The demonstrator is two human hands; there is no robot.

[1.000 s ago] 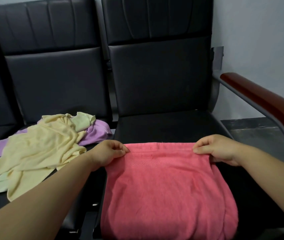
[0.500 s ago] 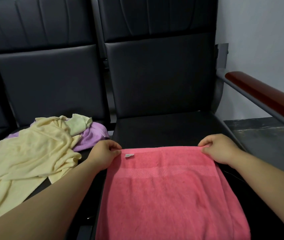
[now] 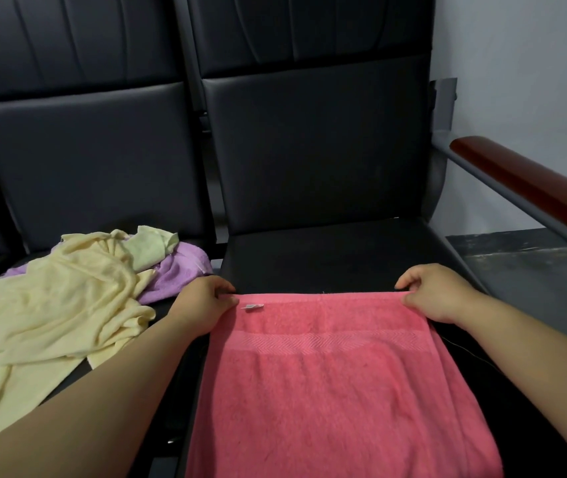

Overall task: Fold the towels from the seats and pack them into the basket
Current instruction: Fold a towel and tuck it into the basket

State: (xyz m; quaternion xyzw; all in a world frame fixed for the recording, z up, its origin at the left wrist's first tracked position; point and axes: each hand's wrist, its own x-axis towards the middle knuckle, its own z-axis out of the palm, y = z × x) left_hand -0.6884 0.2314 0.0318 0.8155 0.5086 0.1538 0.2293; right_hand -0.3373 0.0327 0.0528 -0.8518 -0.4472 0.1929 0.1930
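Observation:
A pink towel (image 3: 337, 384) lies spread flat on the right black seat (image 3: 337, 260), reaching down past the front edge. My left hand (image 3: 202, 305) pinches its far left corner, beside a small white tag (image 3: 251, 307). My right hand (image 3: 437, 294) pinches the far right corner. A crumpled pale yellow towel (image 3: 57, 315) lies on the left seat, on top of a purple towel (image 3: 182, 270). No basket is in view.
Tall black backrests (image 3: 313, 146) stand behind both seats. A brown wooden armrest (image 3: 530, 188) on a grey metal frame runs along the right side. Grey floor (image 3: 530, 270) and a pale wall lie beyond it.
The far edge of the pink towel has been pulled taut and laid flat on the seat, baring the white tag and woven band. Both hands kept their hold on the corners.

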